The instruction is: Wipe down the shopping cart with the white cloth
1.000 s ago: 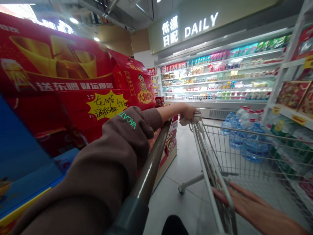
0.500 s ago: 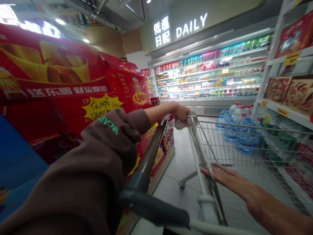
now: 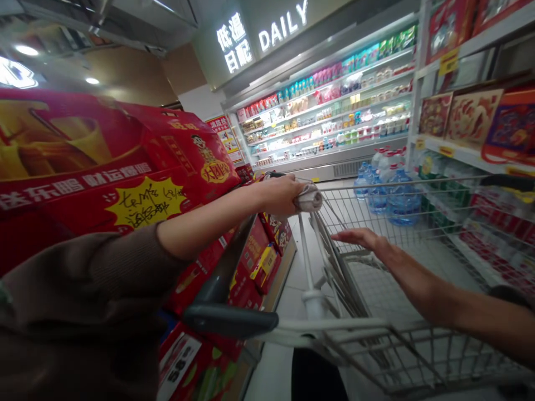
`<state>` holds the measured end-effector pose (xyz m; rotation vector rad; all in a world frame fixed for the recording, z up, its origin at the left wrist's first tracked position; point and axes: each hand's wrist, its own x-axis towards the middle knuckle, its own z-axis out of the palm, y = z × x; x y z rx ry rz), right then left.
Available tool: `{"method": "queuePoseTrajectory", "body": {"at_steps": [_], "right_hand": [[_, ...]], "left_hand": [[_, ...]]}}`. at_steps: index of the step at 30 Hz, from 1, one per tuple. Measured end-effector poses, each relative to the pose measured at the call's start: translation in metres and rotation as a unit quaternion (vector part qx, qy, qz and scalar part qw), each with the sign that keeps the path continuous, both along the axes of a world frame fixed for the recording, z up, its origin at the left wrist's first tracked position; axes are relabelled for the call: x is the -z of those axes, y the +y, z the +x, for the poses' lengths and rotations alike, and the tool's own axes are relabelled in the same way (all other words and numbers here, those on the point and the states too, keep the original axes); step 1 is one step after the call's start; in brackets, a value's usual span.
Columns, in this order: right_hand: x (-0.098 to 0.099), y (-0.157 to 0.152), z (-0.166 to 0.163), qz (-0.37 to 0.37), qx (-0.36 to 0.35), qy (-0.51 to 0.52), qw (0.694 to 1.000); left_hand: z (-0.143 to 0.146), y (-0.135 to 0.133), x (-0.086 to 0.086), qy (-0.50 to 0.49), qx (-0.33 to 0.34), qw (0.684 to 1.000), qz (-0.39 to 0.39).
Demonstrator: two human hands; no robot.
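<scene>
My left hand reaches forward, its fingers wrapped round a bunched pale grey cloth. The cloth sits at the corner of the shopping cart's wire frame; whether it presses on the metal is hard to tell. My right hand is over the cart's basket, fingers stretched out and holding nothing. Its fingertips point towards the near end of the frame. Below my left forearm runs the cart's dark grey handle.
Red gift boxes are stacked at the left. Large blue water bottles stand on the floor beyond the cart. Shelves line the right side, and a lit refrigerated display spans the back.
My left hand with the cloth has shifted slightly left in view. My right hand has risen away from the frame's tubes. The view has swung right, showing more of the cart.
</scene>
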<state>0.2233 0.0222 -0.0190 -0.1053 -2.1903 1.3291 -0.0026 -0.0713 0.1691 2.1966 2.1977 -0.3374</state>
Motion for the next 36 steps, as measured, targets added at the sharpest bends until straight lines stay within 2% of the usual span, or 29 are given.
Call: {"method": "queuePoseTrajectory", "body": {"at_steps": [2,4,6,8,12,14,17,19,20,22,24,27,29,31,33,34,36], "right_hand": [[-0.002,0.002,-0.002,-0.006,0.018,0.007,1.000],[-0.003,0.003,-0.003,-0.015,0.020,0.005,1.000],[-0.004,0.001,-0.003,-0.019,0.010,0.002,1.000],[-0.004,-0.001,-0.004,-0.010,-0.003,0.003,1.000],[-0.005,-0.001,-0.007,0.025,0.000,0.026,0.999],[-0.007,0.000,-0.006,0.052,0.017,0.039,0.998],[-0.013,-0.007,0.004,0.157,0.047,0.067,0.984],[-0.015,-0.024,0.016,0.267,0.068,0.089,0.957],[-0.014,-0.035,0.022,0.314,0.084,0.092,0.941],[-0.006,-0.056,0.032,0.365,0.134,0.082,0.918],[0.008,-0.067,0.035,0.386,0.174,0.105,0.900],[0.031,-0.062,0.030,0.454,0.193,0.215,0.843],[0.040,-0.050,0.023,0.481,0.195,0.250,0.817],[0.042,-0.038,0.018,0.482,0.201,0.251,0.815],[0.042,-0.030,0.017,0.484,0.209,0.253,0.811],[0.042,-0.026,0.017,0.485,0.212,0.255,0.809],[0.042,-0.017,0.019,0.485,0.214,0.259,0.807]], "left_hand": [[0.011,-0.003,0.003,-0.026,0.023,0.998,-0.047],[0.018,-0.010,-0.002,-0.088,0.072,0.986,-0.122],[0.020,-0.018,-0.008,-0.128,0.093,0.974,-0.162],[0.016,-0.022,-0.010,-0.128,0.085,0.978,-0.143],[0.007,-0.016,0.007,-0.076,0.051,0.996,-0.019],[0.011,-0.015,0.011,-0.071,0.055,0.996,-0.007],[0.027,-0.026,0.001,-0.131,0.103,0.981,-0.097],[0.035,-0.038,-0.011,-0.183,0.124,0.965,-0.138],[0.036,-0.044,-0.016,-0.202,0.126,0.962,-0.133],[0.029,-0.052,-0.019,-0.219,0.119,0.965,-0.085],[0.013,-0.058,-0.014,-0.217,0.111,0.969,-0.025],[-0.016,-0.065,-0.002,-0.217,0.106,0.970,0.040],[-0.035,-0.070,0.003,-0.207,0.099,0.968,0.099],[-0.053,-0.073,0.004,-0.152,0.076,0.966,0.193],[-0.071,-0.073,0.002,-0.056,0.027,0.960,0.273],[-0.078,-0.073,0.002,-0.008,-0.005,0.956,0.295],[-0.086,-0.076,0.004,0.049,-0.055,0.954,0.290]]}}
